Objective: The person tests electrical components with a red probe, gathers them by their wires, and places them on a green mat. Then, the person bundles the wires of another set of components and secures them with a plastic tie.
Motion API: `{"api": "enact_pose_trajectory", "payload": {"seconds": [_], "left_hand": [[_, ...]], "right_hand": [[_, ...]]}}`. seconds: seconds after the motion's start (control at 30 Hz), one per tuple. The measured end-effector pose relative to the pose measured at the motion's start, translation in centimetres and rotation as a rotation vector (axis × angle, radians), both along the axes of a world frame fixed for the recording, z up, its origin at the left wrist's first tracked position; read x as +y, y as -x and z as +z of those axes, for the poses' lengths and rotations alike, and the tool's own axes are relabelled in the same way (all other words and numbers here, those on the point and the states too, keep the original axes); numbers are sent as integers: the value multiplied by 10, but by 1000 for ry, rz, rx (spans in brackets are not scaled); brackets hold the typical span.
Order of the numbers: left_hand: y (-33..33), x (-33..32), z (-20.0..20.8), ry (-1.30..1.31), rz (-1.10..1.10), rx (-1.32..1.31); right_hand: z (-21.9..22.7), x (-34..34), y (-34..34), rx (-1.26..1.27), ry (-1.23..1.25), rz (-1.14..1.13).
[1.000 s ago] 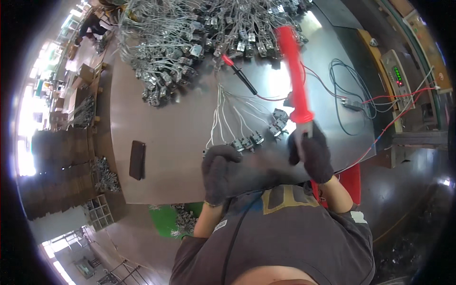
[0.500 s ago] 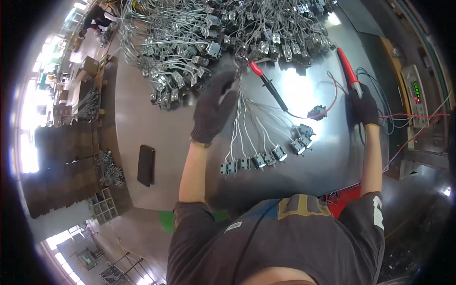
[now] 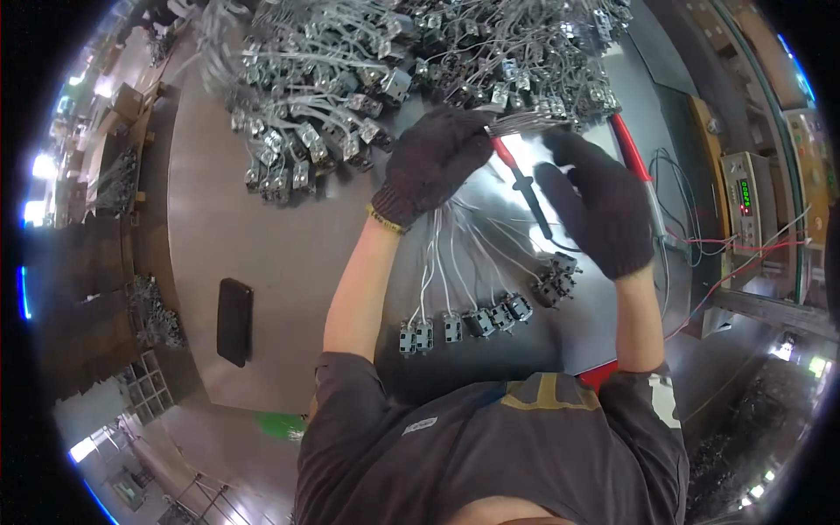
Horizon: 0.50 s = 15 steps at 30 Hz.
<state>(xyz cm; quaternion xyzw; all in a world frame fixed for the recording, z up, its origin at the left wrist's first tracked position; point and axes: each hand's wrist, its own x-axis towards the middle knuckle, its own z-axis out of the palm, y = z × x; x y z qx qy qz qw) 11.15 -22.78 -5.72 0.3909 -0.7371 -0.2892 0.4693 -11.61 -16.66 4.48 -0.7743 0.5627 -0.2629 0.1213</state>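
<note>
My left hand [image 3: 437, 162], in a dark knit glove, is closed around a bundle of grey wires [image 3: 528, 121] whose ends stick out to its right. From under that hand the wires [image 3: 455, 249] fan toward me to several small dark-grey connectors [image 3: 479, 323]. A red-and-black clip [image 3: 523, 182] hangs at the bundle by its red tip, its black end pointing down. Right of the clip, my gloved right hand [image 3: 599, 206] is open, thumb and fingers apart, with nothing visible in it. Beyond it lies a red probe handle [image 3: 626, 144], partly hidden by the hand.
A large heap of wired connectors [image 3: 350, 79] covers the far side of the metal table [image 3: 289, 262]. A dark phone-like rectangle [image 3: 234, 321] lies at the left. On the right stands a meter [image 3: 746, 199] with a green display, red leads [image 3: 700, 241] running to it.
My right hand has let go of the red probe handle and moved left to beside the clip. My left hand has closed on the wires, and their ends now point right.
</note>
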Motion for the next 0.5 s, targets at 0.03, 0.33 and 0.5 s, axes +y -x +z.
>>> {"api": "enact_pose_trajectory", "payload": {"seconds": [0.03, 0.33, 0.5], "left_hand": [[0, -2, 7, 133, -19, -49], [7, 15, -4, -297, -192, 263], [2, 11, -27, -418, -223, 365]], "right_hand": [[3, -6, -11, 48, -103, 26], [-26, -3, -39, -54, -142, 91], [-35, -2, -45, -305, -224, 82]]}}
